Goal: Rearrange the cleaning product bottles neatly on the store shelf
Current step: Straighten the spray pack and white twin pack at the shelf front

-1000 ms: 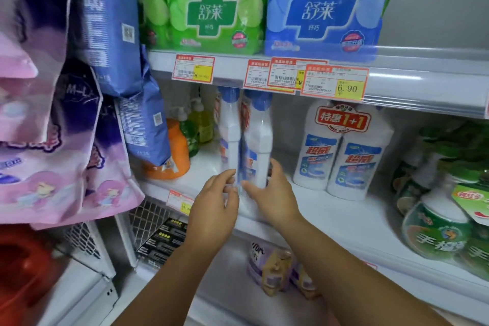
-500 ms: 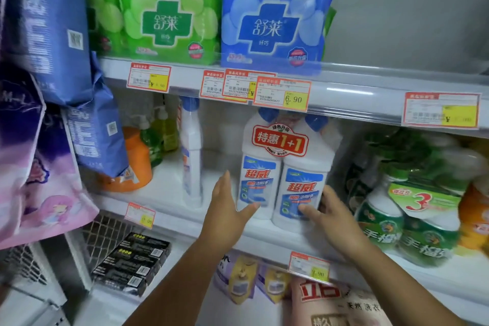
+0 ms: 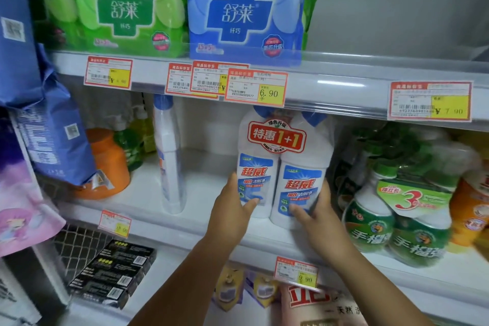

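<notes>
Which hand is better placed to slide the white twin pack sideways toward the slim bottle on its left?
The right hand, probably. It cups the twin pack's outer right side, so it can push toward the slim bottle. The left hand sits in the path.

Left hand (image 3: 230,211) and right hand (image 3: 316,213) are gripping the bundled twin-pack of white cleaner bottles (image 3: 284,167) standing on the shelf (image 3: 201,222).

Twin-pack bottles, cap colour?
Blue caps on the white twin-pack, partly hidden behind the shelf edge. Head view, the only one.
</notes>
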The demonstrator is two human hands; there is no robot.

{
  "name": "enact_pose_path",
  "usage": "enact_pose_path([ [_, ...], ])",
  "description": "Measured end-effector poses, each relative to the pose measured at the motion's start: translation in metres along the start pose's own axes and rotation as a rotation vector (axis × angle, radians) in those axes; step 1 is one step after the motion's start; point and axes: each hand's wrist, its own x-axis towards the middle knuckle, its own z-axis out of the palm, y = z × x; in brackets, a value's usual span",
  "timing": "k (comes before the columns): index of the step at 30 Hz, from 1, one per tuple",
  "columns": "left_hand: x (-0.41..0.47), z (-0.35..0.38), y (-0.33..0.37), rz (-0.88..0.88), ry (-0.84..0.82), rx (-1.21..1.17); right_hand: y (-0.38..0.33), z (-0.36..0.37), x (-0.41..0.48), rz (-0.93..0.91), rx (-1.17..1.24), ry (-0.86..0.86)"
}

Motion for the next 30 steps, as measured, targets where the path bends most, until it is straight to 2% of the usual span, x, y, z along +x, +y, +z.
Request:
enact_pose_path([
  [22, 0.021, 0.013, 0.0, -0.031, -0.077, -0.037, 0.013, -0.005, 0.014, 0.115, 0.104, 0.018],
  [26, 0.013, 0.006, -0.002, 0.004, -0.068, -0.01, 0.014, -0.003, 0.012, 0.122, 0.062, 0.091],
  [30, -0.008, -0.018, -0.013, 0.059, -0.012, 0.118, 0.004, 0.0, 0.001, 0.119, -0.018, 0.251],
])
